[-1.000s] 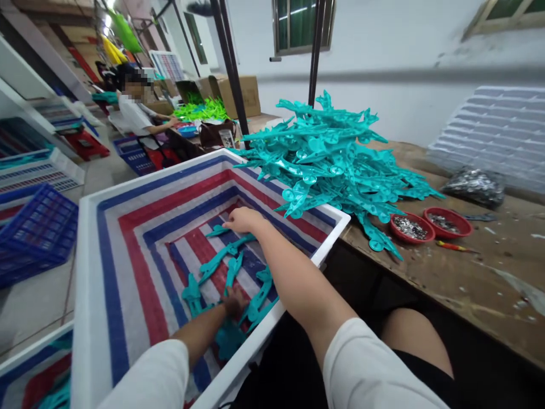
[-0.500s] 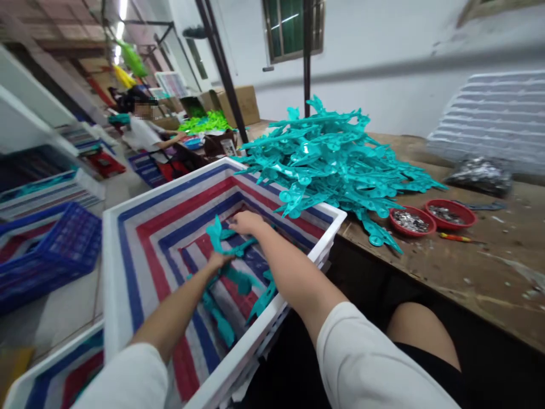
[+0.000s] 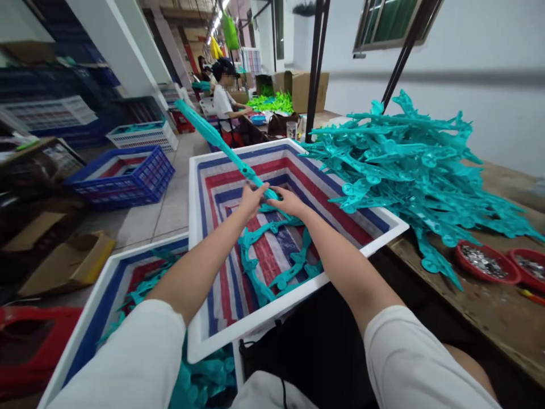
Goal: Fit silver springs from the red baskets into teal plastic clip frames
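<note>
Farthest left, well apart from my grip, a red plastic item [image 3: 34, 352] sits low down, with an open cardboard box [image 3: 72, 267] above it. Past these, beyond my left arm, a blue crate [image 3: 117, 190] stands on the floor. Nearer, under that arm, a white-rimmed lower bin [image 3: 145, 249] holds more teal parts. The long teal piece [image 3: 213, 137] slants up and away to the left from my fingers, held by its near end above the big bin. My left hand [image 3: 253, 200] pinches it between thumb and fingers, and just beside it my right hand [image 3: 288, 201] closes on the same end; how far the fingers wrap underneath I cannot tell. Below my grip, loose teal parts [image 3: 255, 284] lie on the striped lining of the big bin [image 3: 255, 318]. Well beyond my grip, a co-worker [image 3: 222, 103] sits beside bright green parts [image 3: 275, 103]. To my right rises a teal heap [image 3: 404, 165], then red bowls [image 3: 514, 272] of small metal bits.
</note>
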Tool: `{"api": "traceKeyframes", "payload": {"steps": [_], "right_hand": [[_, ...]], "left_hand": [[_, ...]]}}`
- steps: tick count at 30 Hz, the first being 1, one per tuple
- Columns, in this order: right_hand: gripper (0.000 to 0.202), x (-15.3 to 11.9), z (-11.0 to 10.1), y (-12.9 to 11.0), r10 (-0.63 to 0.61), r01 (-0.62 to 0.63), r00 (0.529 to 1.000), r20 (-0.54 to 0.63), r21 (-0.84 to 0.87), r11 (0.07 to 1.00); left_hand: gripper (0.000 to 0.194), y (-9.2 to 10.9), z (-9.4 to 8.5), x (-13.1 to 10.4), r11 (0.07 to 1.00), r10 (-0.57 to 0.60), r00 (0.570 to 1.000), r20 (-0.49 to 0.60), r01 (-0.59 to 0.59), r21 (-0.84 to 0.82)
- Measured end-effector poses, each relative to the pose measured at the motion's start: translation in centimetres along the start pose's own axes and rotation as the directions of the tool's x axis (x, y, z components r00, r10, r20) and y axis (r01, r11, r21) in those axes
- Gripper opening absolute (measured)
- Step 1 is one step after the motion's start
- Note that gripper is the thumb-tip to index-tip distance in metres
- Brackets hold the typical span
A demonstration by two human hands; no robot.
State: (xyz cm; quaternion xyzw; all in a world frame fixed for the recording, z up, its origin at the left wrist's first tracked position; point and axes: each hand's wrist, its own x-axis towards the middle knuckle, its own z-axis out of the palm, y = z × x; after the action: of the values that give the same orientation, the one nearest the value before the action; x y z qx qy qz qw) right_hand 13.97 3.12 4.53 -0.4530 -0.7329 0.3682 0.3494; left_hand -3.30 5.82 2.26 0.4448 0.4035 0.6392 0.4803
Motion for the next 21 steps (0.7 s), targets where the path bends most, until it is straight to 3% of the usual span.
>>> {"api": "traceKeyframes", "payload": {"steps": [2, 4, 7, 9, 12, 15, 18, 21], "right_hand": [[0.082, 0.2, 0.1, 0.0, -0.115, 0.086, 0.982, -0.152, -0.185, 0.979], [0.089, 0.4, -0.1, 0.0, -0.175, 0.116, 0.949, -0.261, -0.229, 0.966], [0.076, 0.5, -0.4, 0.0, -0.06, 0.029, 0.934, -0.352, -0.092, 0.995], [0.059, 0.5, -0.4, -0.2, -0.016, 0.002, 0.953, -0.302, -0.048, 0.999], [0.045, 0.4, 0.2, -0.4, -0.222, 0.177, 0.937, -0.27, -0.181, 0.967], [0.053, 0.3, 0.6, -0.5, -0.36, 0.305, 0.913, -0.19, -0.265, 0.915], [0.062, 0.2, 0.0, -0.6, -0.26, 0.246, 0.964, -0.06, -0.172, 0.954], [0.05, 0.3, -1.5, -0.8, -0.157, 0.144, 0.982, -0.104, -0.127, 0.981]], "left_hand": [[0.064, 0.1, 0.8, -0.6, 0.99, -0.122, 0.983, 0.134, 0.13, -0.052], [0.062, 0.9, 1.0, -0.8, 0.985, -0.128, 0.973, 0.19, 0.146, -0.087], [0.059, 2.6, 0.3, -0.5, 0.98, -0.123, 0.957, 0.264, 0.16, -0.121], [0.059, 3.5, -0.3, -0.3, 0.981, -0.131, 0.947, 0.294, 0.167, -0.1], [0.061, 4.1, -0.7, -0.5, 0.972, -0.192, 0.933, 0.306, 0.223, -0.071], [0.062, 4.2, -0.7, -1.0, 0.953, -0.261, 0.921, 0.289, 0.294, -0.076], [0.063, 4.6, -1.3, -1.0, 0.951, -0.286, 0.903, 0.321, 0.308, -0.019], [0.077, 5.1, -2.3, -0.7, 0.949, -0.31, 0.868, 0.388, 0.308, 0.07]]}}
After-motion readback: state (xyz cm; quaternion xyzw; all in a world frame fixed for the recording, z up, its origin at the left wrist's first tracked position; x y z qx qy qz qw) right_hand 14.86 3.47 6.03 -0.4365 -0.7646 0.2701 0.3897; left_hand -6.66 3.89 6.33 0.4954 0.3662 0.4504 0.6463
